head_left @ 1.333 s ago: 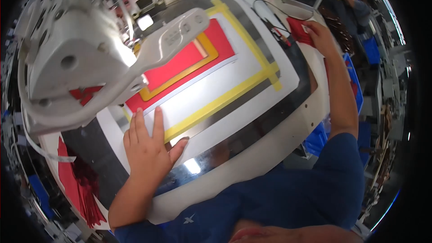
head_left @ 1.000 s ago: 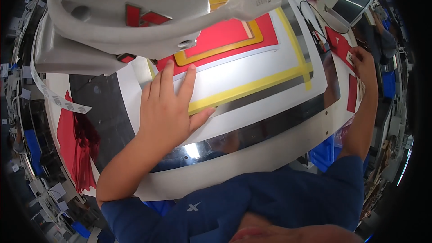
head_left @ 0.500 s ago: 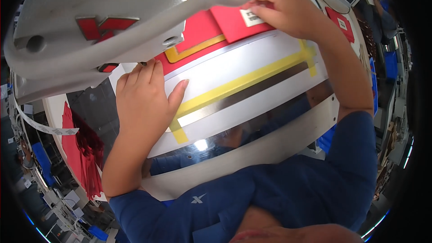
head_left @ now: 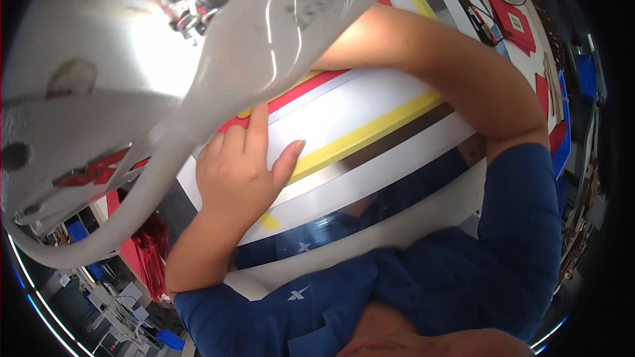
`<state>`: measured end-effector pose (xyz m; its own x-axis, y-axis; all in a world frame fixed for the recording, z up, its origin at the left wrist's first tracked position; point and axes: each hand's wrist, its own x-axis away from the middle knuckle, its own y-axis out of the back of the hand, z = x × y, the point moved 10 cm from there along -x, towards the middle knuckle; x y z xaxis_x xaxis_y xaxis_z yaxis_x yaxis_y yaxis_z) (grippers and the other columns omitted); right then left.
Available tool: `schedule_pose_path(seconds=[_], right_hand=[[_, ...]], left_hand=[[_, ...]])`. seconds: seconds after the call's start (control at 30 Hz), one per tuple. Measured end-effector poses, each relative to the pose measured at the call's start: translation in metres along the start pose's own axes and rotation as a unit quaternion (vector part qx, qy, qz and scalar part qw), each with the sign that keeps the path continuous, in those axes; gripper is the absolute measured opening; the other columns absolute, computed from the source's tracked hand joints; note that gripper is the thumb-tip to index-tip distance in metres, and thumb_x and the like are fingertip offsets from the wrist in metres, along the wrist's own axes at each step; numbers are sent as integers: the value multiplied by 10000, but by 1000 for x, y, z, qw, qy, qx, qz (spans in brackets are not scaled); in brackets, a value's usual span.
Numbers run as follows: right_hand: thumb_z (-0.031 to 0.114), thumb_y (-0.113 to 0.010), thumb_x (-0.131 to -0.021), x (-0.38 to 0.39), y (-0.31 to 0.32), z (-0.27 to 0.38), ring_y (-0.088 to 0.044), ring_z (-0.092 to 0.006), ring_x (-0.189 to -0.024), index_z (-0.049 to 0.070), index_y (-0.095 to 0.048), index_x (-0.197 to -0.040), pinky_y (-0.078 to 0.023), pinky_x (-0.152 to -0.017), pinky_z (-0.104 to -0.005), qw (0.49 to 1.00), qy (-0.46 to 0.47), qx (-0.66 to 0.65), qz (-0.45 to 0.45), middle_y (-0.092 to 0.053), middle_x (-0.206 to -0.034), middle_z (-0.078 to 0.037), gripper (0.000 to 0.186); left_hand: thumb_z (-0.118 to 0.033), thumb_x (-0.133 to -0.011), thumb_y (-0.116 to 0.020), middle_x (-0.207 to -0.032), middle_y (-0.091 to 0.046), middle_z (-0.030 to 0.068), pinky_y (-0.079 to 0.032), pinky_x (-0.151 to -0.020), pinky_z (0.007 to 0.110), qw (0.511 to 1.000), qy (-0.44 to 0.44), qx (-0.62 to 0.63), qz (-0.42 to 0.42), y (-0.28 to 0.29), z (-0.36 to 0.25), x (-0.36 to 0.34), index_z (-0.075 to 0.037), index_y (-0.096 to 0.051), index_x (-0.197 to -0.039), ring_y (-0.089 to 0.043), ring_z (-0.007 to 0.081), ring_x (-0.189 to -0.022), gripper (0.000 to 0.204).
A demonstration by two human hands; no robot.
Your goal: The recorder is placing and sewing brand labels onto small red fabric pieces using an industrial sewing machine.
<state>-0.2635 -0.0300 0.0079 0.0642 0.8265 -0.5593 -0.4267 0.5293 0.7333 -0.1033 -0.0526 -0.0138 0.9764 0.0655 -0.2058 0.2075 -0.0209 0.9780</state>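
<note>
Reaches farther in with the right forearm [head_left: 423,43] than half a second ago, under the pale machine arm [head_left: 264,39], so loses from view the right hand and the labelled red piece held then. Cannot tell whether still pinching it; leaves the meeting of piece and yellow frame [head_left: 245,114] uncheckable, probably. Extends the left hand [head_left: 238,168] with index finger out at the frame, thumb spread wide, other fingers bent, pinching nothing. Count one frame; one red sheet [head_left: 317,87] under it, mostly hidden; one white sheet [head_left: 350,106]; one labelled red stack [head_left: 504,14] on the worktop [head_left: 527,63]; one red heap [head_left: 147,251], too layered for counting.
</note>
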Motion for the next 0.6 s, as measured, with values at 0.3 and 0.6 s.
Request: schedule_pose_path(seconds=[0.3, 0.6], right_hand=[[3, -686, -726, -11, -32, -17, -741, -383, -697, -12, -760, -795, -604, -593, -489, 993, -65, 59, 74, -730, -745, -219, 103], [49, -711, -744, -12, -38, -21, -751, -398, -723, 22, -783, -835, -606, -581, -518, 996, -66, 7, 65, -755, -792, -202, 119]], left_hand=[[-318, -883, -830, -819, -609, 131, -517, -675, 394, 997, 57, 46, 33, -10, 14, -5, 60, -625, -1449, -620, 295, -719, 711], [-447, -893, -827, -761, -559, 87, -474, -597, 367, 1000, 8, 23, -3, -8, 9, -4, 68, -669, -1397, -571, 249, -653, 738]])
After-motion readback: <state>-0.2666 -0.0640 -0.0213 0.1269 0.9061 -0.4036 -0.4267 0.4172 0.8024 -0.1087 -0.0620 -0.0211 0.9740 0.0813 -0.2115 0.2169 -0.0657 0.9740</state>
